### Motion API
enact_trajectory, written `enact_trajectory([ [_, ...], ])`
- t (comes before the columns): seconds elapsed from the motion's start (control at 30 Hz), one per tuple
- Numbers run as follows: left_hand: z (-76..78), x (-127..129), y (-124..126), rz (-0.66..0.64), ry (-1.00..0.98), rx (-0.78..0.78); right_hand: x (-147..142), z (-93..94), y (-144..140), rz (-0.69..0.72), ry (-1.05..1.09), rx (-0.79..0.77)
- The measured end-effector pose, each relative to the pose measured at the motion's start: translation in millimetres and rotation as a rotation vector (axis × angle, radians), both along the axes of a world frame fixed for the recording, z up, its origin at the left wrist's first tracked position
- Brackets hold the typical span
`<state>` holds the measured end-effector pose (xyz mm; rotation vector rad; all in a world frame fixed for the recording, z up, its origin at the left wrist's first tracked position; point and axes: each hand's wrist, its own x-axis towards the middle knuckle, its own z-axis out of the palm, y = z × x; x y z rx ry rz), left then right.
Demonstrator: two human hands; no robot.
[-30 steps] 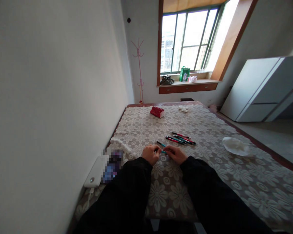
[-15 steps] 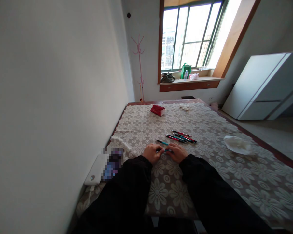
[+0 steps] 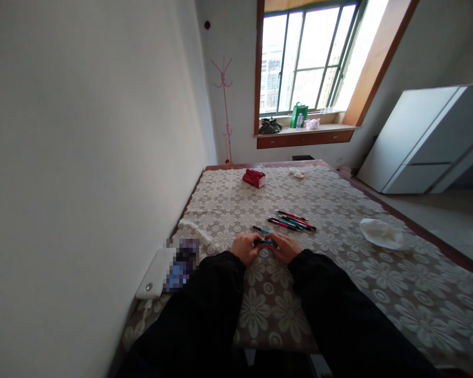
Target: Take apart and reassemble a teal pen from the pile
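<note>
Near the front middle of the table, my left hand (image 3: 244, 248) and my right hand (image 3: 286, 247) hold a blue-and-black pen (image 3: 266, 242) between them. Their fingertips are closed on its two ends, which they partly hide. Just past my fingers lies another blue-and-black pen or pen part (image 3: 260, 229), its near end covered by my right hand. Several pens (image 3: 289, 223) with red, blue and black barrels lie loosely side by side farther on, slightly to the right.
A patterned cloth (image 3: 220, 202) covers the table. At left by the wall are a white power bank (image 3: 152, 278) with a cable and a blurred-out phone (image 3: 182, 265). A red tissue pack (image 3: 254, 178) lies farther back, and a crumpled white sheet (image 3: 382, 233) at right.
The fingers of both hands have parted slightly, so more of the pen between them shows. The other pens have stayed in place.
</note>
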<state>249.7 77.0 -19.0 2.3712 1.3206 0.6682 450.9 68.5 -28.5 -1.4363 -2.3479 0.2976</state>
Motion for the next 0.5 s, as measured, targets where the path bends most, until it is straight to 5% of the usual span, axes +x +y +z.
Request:
enact_trajectory([
  [0.5,1.2,0.4,-0.7,0.03,0.02,0.021,1.5,1.6,1.0,0.045,-0.054,0.104],
])
